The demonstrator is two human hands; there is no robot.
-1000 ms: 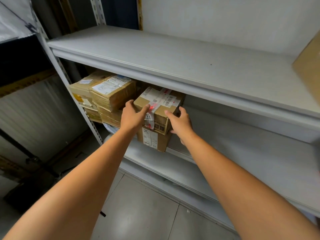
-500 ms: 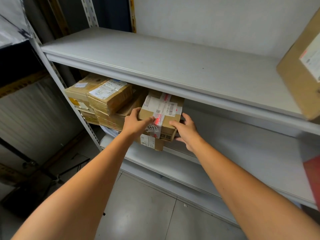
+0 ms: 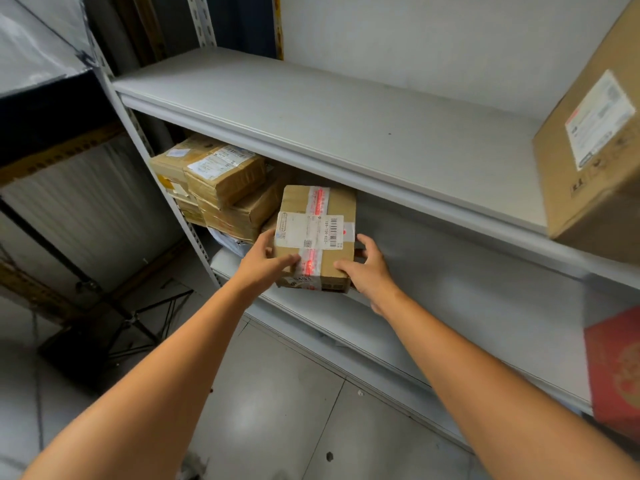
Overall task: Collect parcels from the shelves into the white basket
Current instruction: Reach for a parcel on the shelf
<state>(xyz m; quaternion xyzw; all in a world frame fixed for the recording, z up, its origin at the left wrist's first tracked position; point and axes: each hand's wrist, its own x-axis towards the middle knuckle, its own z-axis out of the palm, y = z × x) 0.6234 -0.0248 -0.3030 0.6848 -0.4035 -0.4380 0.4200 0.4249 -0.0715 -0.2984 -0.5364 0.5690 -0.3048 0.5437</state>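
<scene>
1. Now left hand (image 3: 266,264) and right hand (image 3: 367,271) grip opposite sides of a small brown cardboard parcel (image 3: 317,233).
2. It is at the front edge of the lower grey metal shelf (image 3: 311,315), beside stacked brown parcels (image 3: 225,181).

Parcel (image 3: 317,202): brown cardboard; white label with black barcode; stripe of red-printed tape down middle.
Stacked parcels (image 3: 225,185): tan-brown under glossy tape, white labels, yellow patch on one edge.
Upper shelf (image 3: 311,109): plain pale grey, small dark speck.
Lower shelf (image 3: 467,278): same pale grey.
Large box (image 3: 571,202): brown cardboard, white label with red bar at one edge, black handling marks.
Red box (image 3: 613,368): red, gold round ornament.
Floor (image 3: 277,410): glossy grey tiles, darker joints.
</scene>
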